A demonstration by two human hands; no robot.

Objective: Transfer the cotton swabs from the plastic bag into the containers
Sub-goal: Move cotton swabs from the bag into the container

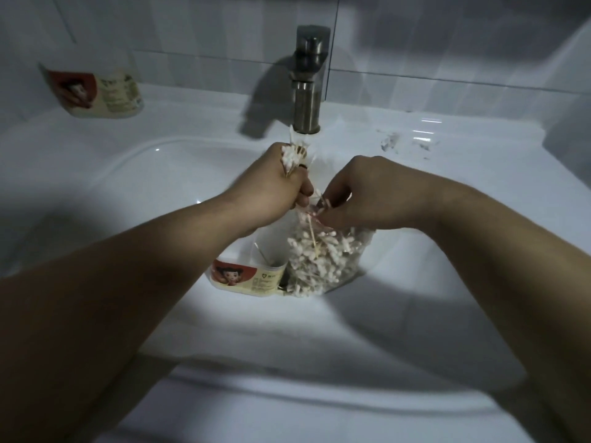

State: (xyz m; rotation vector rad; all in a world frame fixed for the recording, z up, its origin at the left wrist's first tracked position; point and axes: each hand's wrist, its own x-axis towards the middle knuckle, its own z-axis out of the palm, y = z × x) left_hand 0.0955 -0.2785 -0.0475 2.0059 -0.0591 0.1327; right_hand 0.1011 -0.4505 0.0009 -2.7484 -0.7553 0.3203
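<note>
Left hand [281,187] has its fingers clenched round a bunch of cotton swabs [292,158]; right hand [361,193] fingers pinch more inside the plastic bag [329,260], container [249,278] just beside it in the sink [153,180].

No words can be read. The container [268,247] in the sink [96,174] carries a red-and-cream label [246,278] with a cartoon face and small print, too blurred to make out. The second container [99,91], on the tabletop [192,113] at back left, bears a matching one, equally illegible.
</note>
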